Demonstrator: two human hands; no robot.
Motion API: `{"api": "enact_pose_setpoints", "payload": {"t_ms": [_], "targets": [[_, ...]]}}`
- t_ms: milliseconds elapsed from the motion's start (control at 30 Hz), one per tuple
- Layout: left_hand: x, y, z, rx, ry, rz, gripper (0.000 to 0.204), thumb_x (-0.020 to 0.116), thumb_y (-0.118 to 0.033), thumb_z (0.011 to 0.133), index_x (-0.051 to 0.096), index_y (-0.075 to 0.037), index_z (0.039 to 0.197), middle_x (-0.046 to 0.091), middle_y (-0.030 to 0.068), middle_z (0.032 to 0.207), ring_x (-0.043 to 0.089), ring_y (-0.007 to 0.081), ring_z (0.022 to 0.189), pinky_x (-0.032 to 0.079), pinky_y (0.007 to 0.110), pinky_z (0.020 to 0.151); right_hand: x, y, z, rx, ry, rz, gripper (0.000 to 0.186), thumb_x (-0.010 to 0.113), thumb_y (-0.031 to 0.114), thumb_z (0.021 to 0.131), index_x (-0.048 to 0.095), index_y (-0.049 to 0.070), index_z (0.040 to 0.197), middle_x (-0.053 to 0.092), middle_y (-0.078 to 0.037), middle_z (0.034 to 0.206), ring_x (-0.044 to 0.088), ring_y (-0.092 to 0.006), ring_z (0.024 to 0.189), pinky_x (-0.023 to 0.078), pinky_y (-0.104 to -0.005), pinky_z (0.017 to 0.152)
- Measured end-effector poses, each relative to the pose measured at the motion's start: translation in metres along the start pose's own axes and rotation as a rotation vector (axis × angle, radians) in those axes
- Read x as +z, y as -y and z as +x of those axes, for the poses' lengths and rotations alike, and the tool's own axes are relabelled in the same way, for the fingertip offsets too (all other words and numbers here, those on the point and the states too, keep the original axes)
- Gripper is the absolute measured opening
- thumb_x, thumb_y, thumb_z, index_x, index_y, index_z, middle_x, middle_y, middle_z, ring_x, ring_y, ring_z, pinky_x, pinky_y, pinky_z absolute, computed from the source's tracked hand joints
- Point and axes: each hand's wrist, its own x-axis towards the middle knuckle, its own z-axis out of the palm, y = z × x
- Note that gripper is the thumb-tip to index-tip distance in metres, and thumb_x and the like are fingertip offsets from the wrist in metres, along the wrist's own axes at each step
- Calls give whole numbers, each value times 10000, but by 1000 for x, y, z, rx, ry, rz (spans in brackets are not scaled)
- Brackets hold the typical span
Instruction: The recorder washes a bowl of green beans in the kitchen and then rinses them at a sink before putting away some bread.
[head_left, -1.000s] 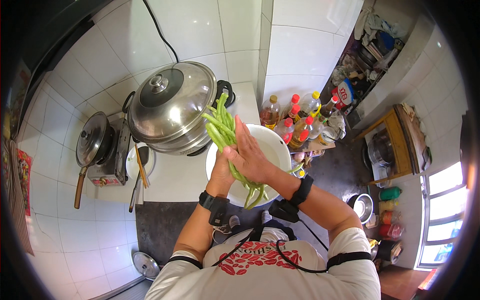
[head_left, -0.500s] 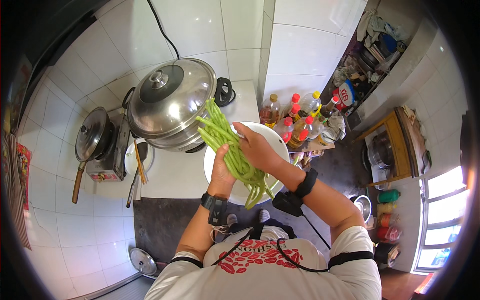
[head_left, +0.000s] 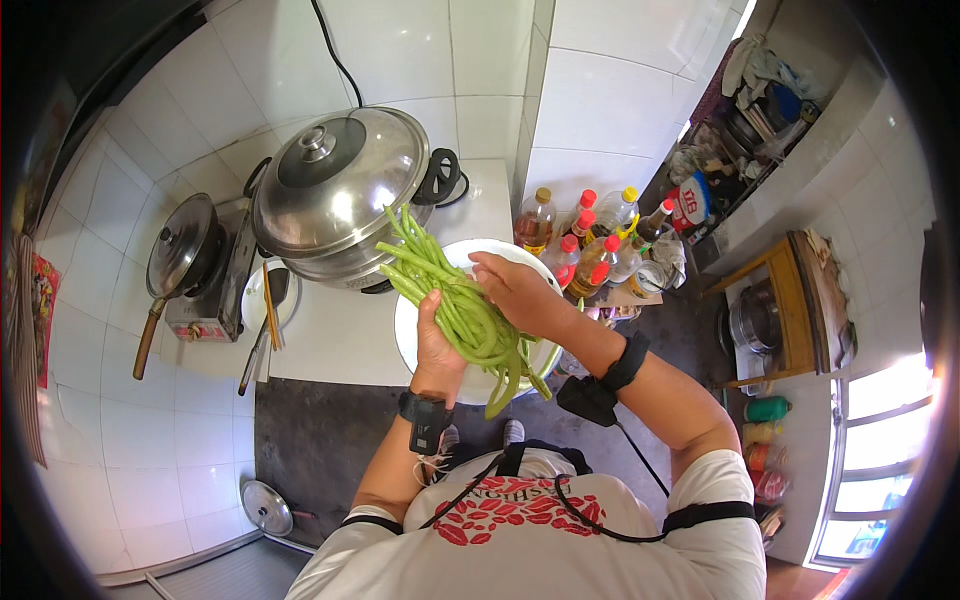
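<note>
— Head view only, so what do both hands have?

— One bunch of long green beans (head_left: 455,305). The left hand (head_left: 438,345) is closed around it from below, and the right hand (head_left: 515,290) is wrapped over it from the far side. The bunch sits above a white bowl (head_left: 412,335) at the front edge of the white counter (head_left: 330,340).

— Can you see inside the bowl?

— Hardly. Hands and beans cover most of it; only the rim and a strip of the inner wall show. The lower bean tips hang over its near rim.

— And the fingers?

— The left palm and fingertips are hidden behind the beans, so I cannot tell how tightly they press. Both wrists carry black bands.

— What else is there?

— A large steel pot with lid (head_left: 335,195) just behind the bowl, touching or not I cannot tell. Bottles with red and yellow caps (head_left: 590,235) crowd the right edge, partly hidden by the right hand. A small lidded pan (head_left: 180,250) sits on a burner at the left edge.
</note>
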Motion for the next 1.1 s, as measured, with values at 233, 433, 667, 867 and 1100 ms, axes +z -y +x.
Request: {"api": "enact_pose_setpoints", "payload": {"t_ms": [233, 433, 667, 867, 1100], "targets": [[1, 6, -11, 142, -61, 64, 463, 545, -321, 741, 478, -2, 1070, 553, 119, 989, 534, 245, 926, 427, 358, 848, 8, -29, -2, -44, -50, 0, 236, 502, 95, 818, 508, -3, 1033, 597, -106, 869, 558, -132, 735, 443, -262, 646], [2, 10, -14, 159, -28, -52, 451, 551, -302, 736, 469, -21, 1079, 525, 122, 1027, 495, 283, 1000, 413, 401, 866, 5, -29, -2, -107, -204, -37, 124, 580, 133, 724, 541, 20, 757, 589, -115, 711, 556, -246, 606, 432, -345, 565], [-8, 5, -23, 204, -53, 42, 479, 558, -319, 740, 448, -72, 1135, 525, 100, 1021, 490, 269, 999, 388, 417, 897, 11, -28, 1, -188, -76, -163, 99, 588, 120, 705, 550, 30, 687, 574, -98, 630, 563, -233, 612, 433, -313, 556], [-19, -6, -35, 259, -43, -19, 485, 553, -324, 741, 435, -104, 1158, 523, 72, 1029, 503, 243, 972, 371, 444, 924, 11, -39, 12, -232, 117, 79, 116, 581, 130, 723, 600, 22, 761, 572, -134, 721, 556, -221, 631, 444, -298, 596], [-30, -29, -57, 326, -29, 46, 479, 536, -362, 759, 442, -100, 1148, 530, 60, 1011, 518, 218, 952, 402, 429, 892, -15, -109, 31, 0, 108, 141, 135, 531, 99, 780, 579, -14, 835, 567, -30, 680, 538, -93, 634, 434, -213, 583]]}}
